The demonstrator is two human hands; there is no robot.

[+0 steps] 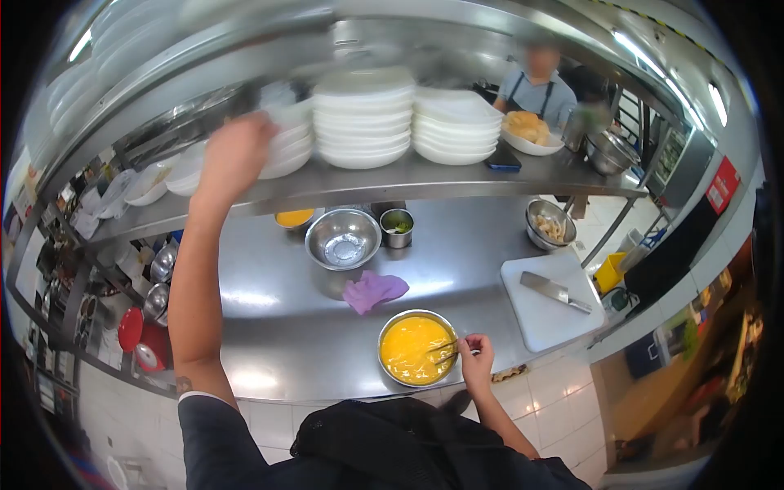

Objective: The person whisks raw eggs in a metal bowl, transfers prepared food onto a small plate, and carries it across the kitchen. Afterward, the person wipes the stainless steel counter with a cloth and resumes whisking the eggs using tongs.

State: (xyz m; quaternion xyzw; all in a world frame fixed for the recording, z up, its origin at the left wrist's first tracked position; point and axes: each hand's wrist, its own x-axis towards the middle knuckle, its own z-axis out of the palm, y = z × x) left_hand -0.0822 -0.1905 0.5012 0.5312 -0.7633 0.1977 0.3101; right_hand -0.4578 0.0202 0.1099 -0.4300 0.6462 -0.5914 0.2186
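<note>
Bowl (420, 314), yellow liquid (408, 347) within: six o'clock, near table (269, 343) edge. Right hand (477, 357): grip pinched on chopsticks (444, 351), tips dipped. Left hand (243, 145): ten o'clock, by dishes (287, 155); blurred, grip cannot be told. Risk: unsteadied bowl slopping, should chopsticks push its rim.

You can't read any words or numbers here. Far over on your right, a red sign (722, 193) has light marks on it, but they are too small and fuzzy for you to read. Low on your left, a red thing (150, 349) has a pale round patch, too tiny for you to make out.
</note>
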